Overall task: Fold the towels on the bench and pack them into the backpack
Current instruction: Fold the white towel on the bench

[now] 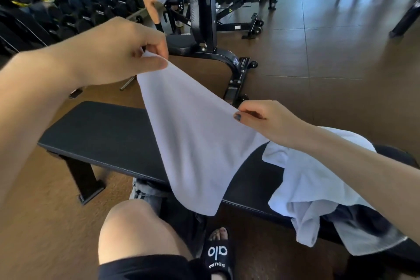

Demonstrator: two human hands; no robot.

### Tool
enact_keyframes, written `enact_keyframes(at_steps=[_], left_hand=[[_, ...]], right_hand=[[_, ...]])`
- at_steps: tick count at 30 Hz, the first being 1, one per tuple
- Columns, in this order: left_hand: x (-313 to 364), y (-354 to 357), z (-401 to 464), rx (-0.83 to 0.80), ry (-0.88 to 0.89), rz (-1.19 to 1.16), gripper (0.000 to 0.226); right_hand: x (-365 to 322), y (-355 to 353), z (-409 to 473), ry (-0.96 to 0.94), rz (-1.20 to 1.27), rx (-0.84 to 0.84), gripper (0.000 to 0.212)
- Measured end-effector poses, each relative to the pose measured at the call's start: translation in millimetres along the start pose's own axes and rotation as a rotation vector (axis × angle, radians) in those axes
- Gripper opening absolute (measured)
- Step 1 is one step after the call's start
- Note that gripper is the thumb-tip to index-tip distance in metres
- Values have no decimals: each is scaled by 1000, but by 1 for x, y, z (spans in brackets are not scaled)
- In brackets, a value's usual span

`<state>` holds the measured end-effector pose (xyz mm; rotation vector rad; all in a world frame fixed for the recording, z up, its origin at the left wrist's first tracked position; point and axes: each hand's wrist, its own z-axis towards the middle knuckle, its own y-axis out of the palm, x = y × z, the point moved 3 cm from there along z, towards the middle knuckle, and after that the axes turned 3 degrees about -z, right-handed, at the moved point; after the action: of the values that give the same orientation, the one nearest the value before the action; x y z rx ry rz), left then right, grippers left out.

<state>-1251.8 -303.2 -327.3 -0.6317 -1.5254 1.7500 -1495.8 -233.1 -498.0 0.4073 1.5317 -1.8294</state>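
The left hand (118,52) is pinching one upper corner of a white towel (193,143) between thumb and curled fingers, holding it raised above the far edge of the bench (102,134). The right hand (261,118) is gripping the opposite upper corner the same way, thumb on top with a dark-painted nail showing, and is sitting lower, over the middle of the bench. The towel is hanging stretched between the two hands on a slant, draping down across the black pad and past the near edge, where its lower corner is dangling in front of the person's knee (136,229).

A heap of white towels (318,188) is lying crumpled on the right part of the bench, under the right forearm, with some folds spilling over the near edge. Something dark is lying tucked among those folds; what it is cannot be made out.

A black slide sandal (218,254) on the person's foot is resting on the brown floor below the near edge, showing white lettering that reads "alo" and a smaller word beneath it too small to read surely. Beyond the far edge another black weight bench (204,29) is standing, carrying a small label that cannot be read, and a dumbbell rack (56,2) is lining the far left.
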Motion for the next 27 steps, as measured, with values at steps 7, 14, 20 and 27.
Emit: enact_keyframes(at_steps=[7,14,20,27], left_hand=[[-22,8,-9,71,-51,58,6],[-41,16,-16,98,-57,110,5],[-51,14,-19,127,-81,138,4],[-63,19,-23,171,-69,167,12]], right_hand=[[25,-3,-14,21,-71,86,22],[31,-13,-16,9,-132,213,17],[23,-26,-14,26,-152,250,18],[10,-47,-4,46,-237,252,19]])
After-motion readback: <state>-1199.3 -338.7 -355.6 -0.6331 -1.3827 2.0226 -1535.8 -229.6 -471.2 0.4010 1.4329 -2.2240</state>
